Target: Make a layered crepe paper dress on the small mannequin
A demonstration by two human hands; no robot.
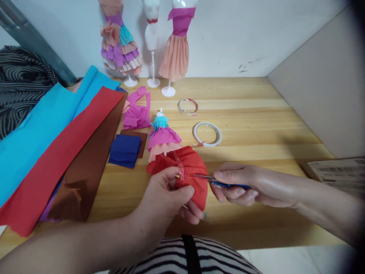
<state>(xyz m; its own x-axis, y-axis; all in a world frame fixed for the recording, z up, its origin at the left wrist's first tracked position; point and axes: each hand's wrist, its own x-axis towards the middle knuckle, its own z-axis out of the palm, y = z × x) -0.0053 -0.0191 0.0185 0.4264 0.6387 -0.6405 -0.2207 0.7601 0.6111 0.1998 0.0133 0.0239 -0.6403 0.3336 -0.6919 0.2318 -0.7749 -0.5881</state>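
Near the table's front edge, a gathered red paper piece [196, 163] fans out, with a clear strip along its pleats. My left hand [171, 198] is closed on it, thumb on top and fingers beneath. From the right, my right hand [239, 184] grips small blue-handled scissors [219, 182], their tips pointing left and touching or just over the red paper. Just behind the red paper lies a small doll form [164, 137] in blue, magenta and peach paper. A white tape roll [207, 134] rests on the table farther back.
Blue, red [65, 152] and brown paper sheets cover the left side. Folded dark blue paper [124, 150] and magenta scraps [137, 114] lie beside them. Dress forms, one in a peach skirt [175, 57], stand by the wall. A thinner ring [187, 106] and a cardboard box [339, 171] are also there.
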